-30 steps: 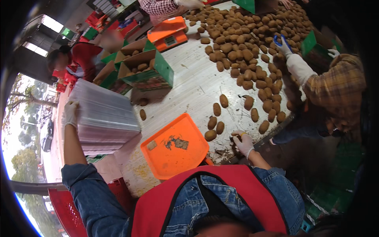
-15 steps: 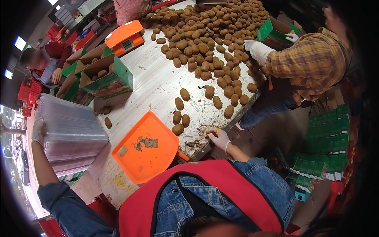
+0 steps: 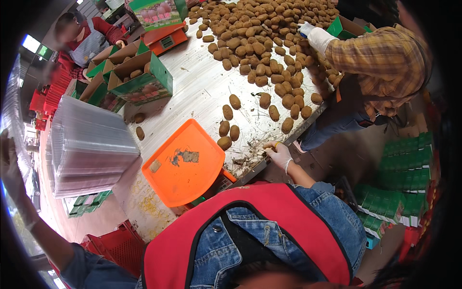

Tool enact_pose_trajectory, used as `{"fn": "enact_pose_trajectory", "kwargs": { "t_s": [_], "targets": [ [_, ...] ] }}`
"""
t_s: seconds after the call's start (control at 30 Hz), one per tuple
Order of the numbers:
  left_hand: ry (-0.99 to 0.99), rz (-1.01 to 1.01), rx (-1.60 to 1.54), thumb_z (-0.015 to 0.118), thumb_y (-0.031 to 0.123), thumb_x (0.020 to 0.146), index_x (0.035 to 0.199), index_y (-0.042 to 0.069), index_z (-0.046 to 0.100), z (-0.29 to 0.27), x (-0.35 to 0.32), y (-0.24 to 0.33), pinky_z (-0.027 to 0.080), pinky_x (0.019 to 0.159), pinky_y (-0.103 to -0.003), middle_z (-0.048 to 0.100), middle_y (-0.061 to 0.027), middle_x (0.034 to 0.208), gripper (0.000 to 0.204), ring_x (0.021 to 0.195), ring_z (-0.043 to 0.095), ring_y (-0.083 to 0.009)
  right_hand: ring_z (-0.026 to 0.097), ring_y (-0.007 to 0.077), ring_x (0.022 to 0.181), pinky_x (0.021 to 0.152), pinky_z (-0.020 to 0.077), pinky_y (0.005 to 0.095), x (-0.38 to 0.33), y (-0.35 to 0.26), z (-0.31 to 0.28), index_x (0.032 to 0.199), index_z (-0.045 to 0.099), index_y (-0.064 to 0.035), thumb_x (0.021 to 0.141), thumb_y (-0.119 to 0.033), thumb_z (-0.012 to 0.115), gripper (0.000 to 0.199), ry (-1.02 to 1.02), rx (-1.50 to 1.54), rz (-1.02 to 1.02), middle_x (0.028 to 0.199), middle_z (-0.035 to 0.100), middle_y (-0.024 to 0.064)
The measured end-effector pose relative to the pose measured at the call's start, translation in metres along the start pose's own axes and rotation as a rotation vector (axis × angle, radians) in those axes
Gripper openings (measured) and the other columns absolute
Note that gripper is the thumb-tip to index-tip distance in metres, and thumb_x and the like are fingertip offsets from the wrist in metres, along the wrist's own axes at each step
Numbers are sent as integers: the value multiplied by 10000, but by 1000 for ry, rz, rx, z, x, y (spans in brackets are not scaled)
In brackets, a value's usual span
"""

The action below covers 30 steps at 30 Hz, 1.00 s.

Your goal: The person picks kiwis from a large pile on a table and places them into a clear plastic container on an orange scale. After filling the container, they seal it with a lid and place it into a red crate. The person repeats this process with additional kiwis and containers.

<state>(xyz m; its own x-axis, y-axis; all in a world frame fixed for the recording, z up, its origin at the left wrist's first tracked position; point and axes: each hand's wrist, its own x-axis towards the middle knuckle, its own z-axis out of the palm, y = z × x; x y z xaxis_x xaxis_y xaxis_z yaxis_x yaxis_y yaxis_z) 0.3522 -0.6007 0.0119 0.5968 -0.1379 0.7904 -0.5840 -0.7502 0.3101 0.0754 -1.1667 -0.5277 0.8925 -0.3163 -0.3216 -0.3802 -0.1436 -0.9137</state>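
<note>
At the far left rim my left hand [image 3: 10, 161] is raised, dark and partly smeared. Its fingers seem closed on a clear plastic sheet [image 3: 20, 113], held apart from the tall stack of clear plastic trays [image 3: 91, 144]. My right hand [image 3: 280, 156], in a thin glove with a yellow band on one finger, rests on the table's near right edge. Its thumb and forefinger are apart beside dry plant scraps [image 3: 248, 161], with nothing visible between them. Between my hands stands a scale with an orange pan [image 3: 192, 139], holding only dirt and a scrap of cardboard.
Brown kiwifruit [image 3: 260, 48] are heaped across the white table [image 3: 192, 91]. Green cartons [image 3: 144, 86] with fruit stand at left, near a second orange scale [image 3: 166, 39] bearing a box [image 3: 159, 14]. A co-worker in plaid [image 3: 380, 67] reaches in from the right; another person [image 3: 94, 41] is far left.
My left hand has moved left and up from the tray stack with a clear sheet. My right hand stays at the table edge. A box now stands on the far scale.
</note>
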Motion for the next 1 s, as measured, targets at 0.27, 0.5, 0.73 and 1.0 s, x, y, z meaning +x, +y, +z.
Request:
{"fn": "enact_pose_trajectory", "kwargs": {
  "t_s": [0.27, 0.5, 0.73, 1.0],
  "targets": [
    [-632, 265, 21, 672, 17, 857, 1159, 119, 637, 163, -286, 114, 488, 569, -366, 626, -80, 864, 320, 703, 623, -249, 626, 337, 1150, 998, 508, 411, 87, -71, 64, 1378, 563, -119, 856, -210, 714, 552, -83, -791, -265, 1333, 607, 132],
    [-971, 198, -12, 699, 103, 773, 1063, 147, 672, 187, -405, 103, 513, 620, -433, 592, -77, 802, 294, 742, 638, -305, 614, 366, 1148, 969, 515, 439, 98, -64, 66, 1194, 598, -103, 795, -263, 744, 454, -241, -823, -343, 1225, 624, 152],
    [-1158, -59, -119, 760, 259, 836, 1166, 150, 682, 166, -410, 80, 541, 763, -450, 645, -115, 931, 357, 906, 660, -344, 637, 393, 1056, 907, 522, 458, 115, -76, -3, 1052, 627, -52, 736, -89, 660, 320, -138, -795, -83, 1105, 635, 227],
    [-1198, -149, -110, 755, 292, 869, 1206, 129, 681, 162, -395, 87, 541, 800, -457, 669, -137, 1010, 381, 945, 661, -368, 681, 307, 1109, 892, 555, 417, 153, -112, 102, 1302, 664, -207, 939, -182, 594, 370, -446, -1010, -464, 1217, 667, 123]
  ]
}}
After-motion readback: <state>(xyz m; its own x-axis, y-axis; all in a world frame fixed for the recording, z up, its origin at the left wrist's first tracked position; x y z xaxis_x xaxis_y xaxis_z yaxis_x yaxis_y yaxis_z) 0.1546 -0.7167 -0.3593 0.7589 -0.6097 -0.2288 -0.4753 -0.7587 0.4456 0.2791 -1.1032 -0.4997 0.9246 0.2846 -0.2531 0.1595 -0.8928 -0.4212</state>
